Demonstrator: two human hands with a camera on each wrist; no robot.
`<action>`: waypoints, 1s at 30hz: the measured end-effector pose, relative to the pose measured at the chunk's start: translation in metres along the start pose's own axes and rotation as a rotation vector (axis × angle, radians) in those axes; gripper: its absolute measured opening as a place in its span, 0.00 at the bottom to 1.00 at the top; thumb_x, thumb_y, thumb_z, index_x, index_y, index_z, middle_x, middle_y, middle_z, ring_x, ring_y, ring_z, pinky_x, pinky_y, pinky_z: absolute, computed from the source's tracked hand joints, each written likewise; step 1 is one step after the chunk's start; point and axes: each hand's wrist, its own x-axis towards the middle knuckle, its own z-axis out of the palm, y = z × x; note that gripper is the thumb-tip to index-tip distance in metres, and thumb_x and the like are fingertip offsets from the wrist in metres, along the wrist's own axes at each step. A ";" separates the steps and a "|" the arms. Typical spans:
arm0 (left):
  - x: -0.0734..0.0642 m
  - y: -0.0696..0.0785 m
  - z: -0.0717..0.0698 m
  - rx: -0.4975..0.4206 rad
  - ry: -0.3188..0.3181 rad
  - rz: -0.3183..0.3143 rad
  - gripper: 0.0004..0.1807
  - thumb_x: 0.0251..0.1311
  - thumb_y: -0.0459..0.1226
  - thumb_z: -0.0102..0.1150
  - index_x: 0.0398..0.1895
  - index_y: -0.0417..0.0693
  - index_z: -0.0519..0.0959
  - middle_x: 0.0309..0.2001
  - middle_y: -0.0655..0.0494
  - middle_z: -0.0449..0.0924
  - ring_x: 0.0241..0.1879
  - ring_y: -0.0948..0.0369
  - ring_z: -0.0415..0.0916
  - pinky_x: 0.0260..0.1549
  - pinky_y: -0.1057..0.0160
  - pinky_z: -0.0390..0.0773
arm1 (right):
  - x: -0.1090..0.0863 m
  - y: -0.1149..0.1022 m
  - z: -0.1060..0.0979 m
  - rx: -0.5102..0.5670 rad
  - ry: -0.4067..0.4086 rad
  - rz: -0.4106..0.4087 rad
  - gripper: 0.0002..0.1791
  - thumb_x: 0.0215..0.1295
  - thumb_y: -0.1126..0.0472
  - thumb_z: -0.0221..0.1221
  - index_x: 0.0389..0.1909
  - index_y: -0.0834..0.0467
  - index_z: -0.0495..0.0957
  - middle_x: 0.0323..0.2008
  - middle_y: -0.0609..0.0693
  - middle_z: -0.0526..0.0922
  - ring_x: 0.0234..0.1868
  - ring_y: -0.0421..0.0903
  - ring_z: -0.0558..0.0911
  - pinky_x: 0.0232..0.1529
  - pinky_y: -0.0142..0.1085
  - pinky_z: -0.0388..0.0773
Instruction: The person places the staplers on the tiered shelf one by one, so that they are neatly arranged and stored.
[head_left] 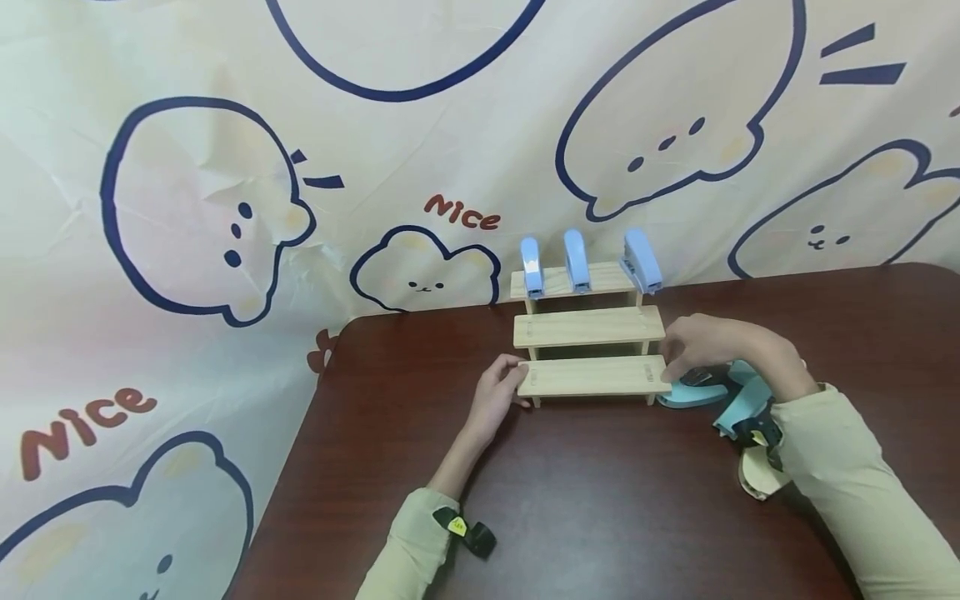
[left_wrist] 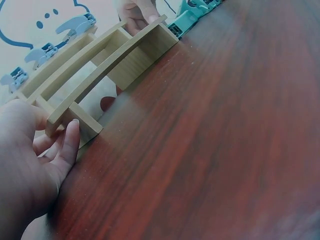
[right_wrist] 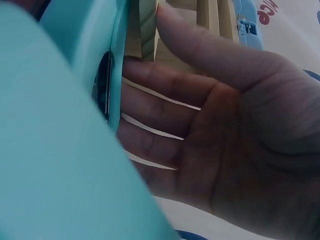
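A three-step wooden display stand (head_left: 592, 377) stands on the table, its steps rising toward the back. My left hand (head_left: 495, 392) grips the left end of the lowest step, fingers and thumb around the board's end (left_wrist: 59, 117) in the left wrist view. At the other end my right hand (head_left: 708, 342) pinches the lowest step, its thumb on the board's edge (right_wrist: 148, 30) in the right wrist view. Three light blue staplers, a left one (head_left: 532, 267), a middle one (head_left: 577, 260) and a tilted right one (head_left: 641, 260), sit on the top step.
Teal staplers (head_left: 692, 395) lie right of the stand, under my right hand and wrist; one fills much of the right wrist view. A cream-coloured object (head_left: 761, 475) lies by my right sleeve. Behind the dark wooden table (head_left: 600, 500) hangs a printed cloth (head_left: 420, 150).
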 end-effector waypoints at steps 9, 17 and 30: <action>0.001 0.003 0.000 0.011 -0.002 -0.005 0.15 0.76 0.38 0.53 0.54 0.34 0.78 0.41 0.47 0.81 0.31 0.61 0.79 0.30 0.62 0.86 | -0.005 0.008 -0.003 0.066 -0.053 -0.047 0.22 0.56 0.59 0.76 0.49 0.65 0.83 0.46 0.53 0.87 0.50 0.56 0.84 0.50 0.54 0.84; -0.001 0.001 0.000 0.009 0.000 -0.002 0.16 0.76 0.38 0.52 0.54 0.33 0.77 0.42 0.46 0.81 0.31 0.61 0.78 0.30 0.62 0.86 | -0.009 0.022 -0.003 -0.021 0.031 0.058 0.22 0.54 0.63 0.74 0.49 0.67 0.81 0.42 0.55 0.84 0.43 0.53 0.81 0.43 0.50 0.84; 0.000 0.002 0.000 0.004 0.003 -0.011 0.16 0.76 0.38 0.53 0.55 0.34 0.77 0.41 0.48 0.81 0.31 0.61 0.78 0.30 0.62 0.86 | -0.011 0.031 -0.003 -0.002 0.040 0.080 0.06 0.64 0.60 0.68 0.33 0.59 0.83 0.30 0.46 0.80 0.33 0.47 0.76 0.33 0.39 0.75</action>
